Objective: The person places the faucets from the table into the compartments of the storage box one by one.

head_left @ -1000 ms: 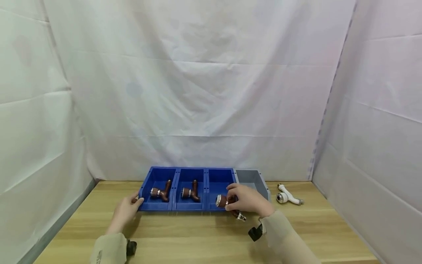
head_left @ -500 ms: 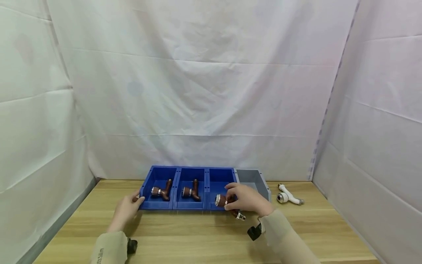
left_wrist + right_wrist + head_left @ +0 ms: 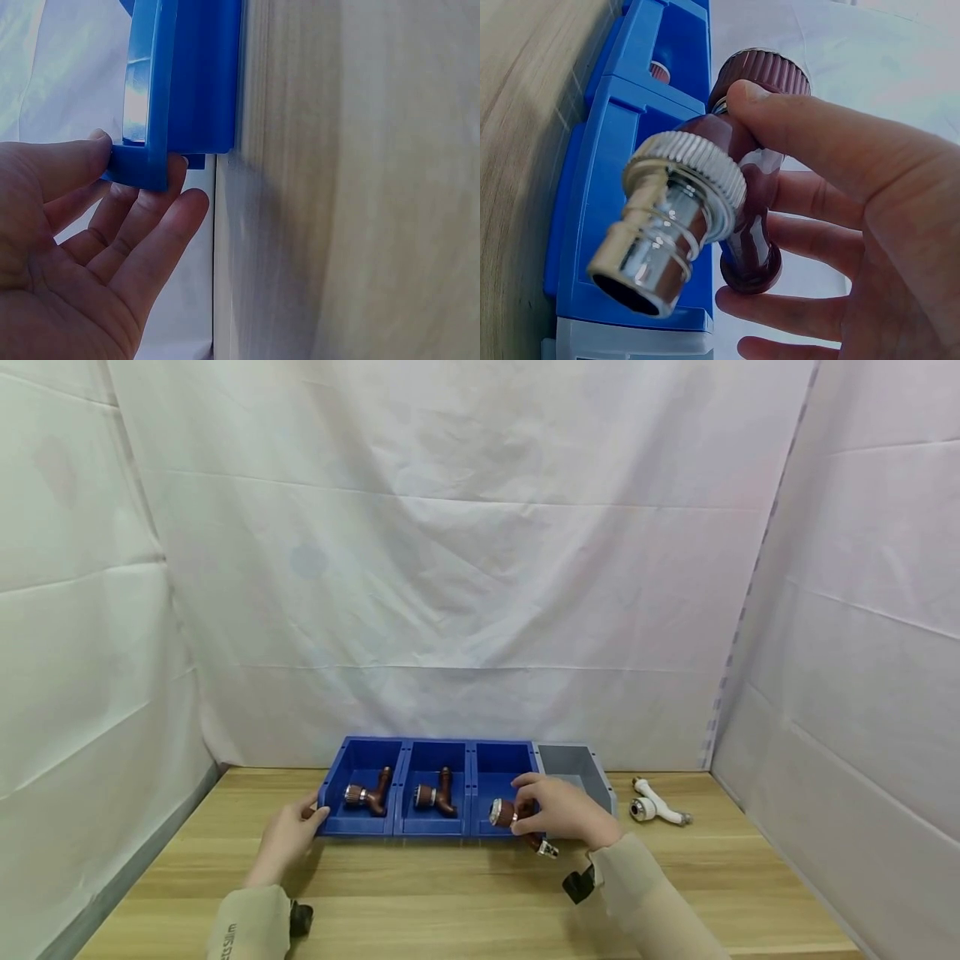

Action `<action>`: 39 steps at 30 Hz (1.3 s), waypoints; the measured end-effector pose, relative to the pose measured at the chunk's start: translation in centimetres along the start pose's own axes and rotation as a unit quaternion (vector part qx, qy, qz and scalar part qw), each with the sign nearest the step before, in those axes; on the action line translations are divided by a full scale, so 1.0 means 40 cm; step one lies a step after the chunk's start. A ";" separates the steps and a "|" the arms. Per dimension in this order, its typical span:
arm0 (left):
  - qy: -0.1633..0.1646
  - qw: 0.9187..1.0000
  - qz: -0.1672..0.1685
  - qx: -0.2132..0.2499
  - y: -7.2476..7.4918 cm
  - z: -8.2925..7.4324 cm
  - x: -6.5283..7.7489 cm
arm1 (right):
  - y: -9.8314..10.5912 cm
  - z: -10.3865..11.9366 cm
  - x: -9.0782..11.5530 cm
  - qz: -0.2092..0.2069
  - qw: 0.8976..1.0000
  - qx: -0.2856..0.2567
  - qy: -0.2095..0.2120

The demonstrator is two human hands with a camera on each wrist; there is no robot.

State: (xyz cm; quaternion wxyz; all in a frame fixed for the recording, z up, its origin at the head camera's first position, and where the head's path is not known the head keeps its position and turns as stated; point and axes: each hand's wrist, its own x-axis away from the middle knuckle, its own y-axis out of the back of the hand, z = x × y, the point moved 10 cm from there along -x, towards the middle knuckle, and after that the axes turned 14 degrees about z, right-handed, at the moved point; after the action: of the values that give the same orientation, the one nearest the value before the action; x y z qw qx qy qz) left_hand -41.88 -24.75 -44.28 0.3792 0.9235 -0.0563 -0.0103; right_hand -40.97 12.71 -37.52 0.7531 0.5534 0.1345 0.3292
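Observation:
My right hand [image 3: 558, 810] holds a brown tap [image 3: 754, 176] over the front of the third blue bin [image 3: 504, 766]. Thumb and fingers pinch its body just below the ribbed knob, and its chrome hose nozzle [image 3: 660, 225] points toward the front right. At the far left, my left hand [image 3: 288, 839] pinches the rim of the first blue bin [image 3: 157, 90], thumb on one side and fingers on the other. One brown tap [image 3: 369, 797] lies in that first bin, and another brown tap [image 3: 437, 795] lies in the second bin [image 3: 432, 752].
A grey bin [image 3: 566, 762] ends the row on the right, joined side by side with the blue ones. Right of it, a white tap [image 3: 657, 806] lies on the wooden table [image 3: 420, 902]. White cloth [image 3: 465, 568] hangs behind and at both sides.
Both hands stay nearly in place. The brown tap in my right hand has tilted very slightly, its nozzle a little higher. The head view has shifted slightly.

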 end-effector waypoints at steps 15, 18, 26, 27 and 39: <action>-0.012 1.000 -0.007 -0.014 0.012 -0.010 -0.003 | 0.007 0.000 -0.012 -0.007 1.000 0.021 0.014; -0.016 1.000 -0.006 -0.016 0.012 -0.014 -0.003 | 0.008 -0.001 -0.014 -0.005 1.000 0.017 0.012; -0.013 1.000 -0.001 -0.010 0.002 -0.005 -0.002 | 0.011 0.000 -0.016 -0.003 1.000 0.012 0.010; -0.012 1.000 0.001 -0.009 0.000 -0.003 -0.001 | 0.012 0.001 -0.015 -0.003 1.000 0.011 0.009; -0.004 1.000 0.001 -0.010 -0.002 0.002 -0.001 | 0.015 0.001 -0.019 0.000 1.000 0.015 0.005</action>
State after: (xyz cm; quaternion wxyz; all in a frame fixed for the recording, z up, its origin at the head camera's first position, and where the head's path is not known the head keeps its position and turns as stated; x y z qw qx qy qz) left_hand -41.90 -24.75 -44.40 0.3879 0.9197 -0.0584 -0.0148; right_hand -41.74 12.29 -37.10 0.7444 0.5627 0.1433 0.3298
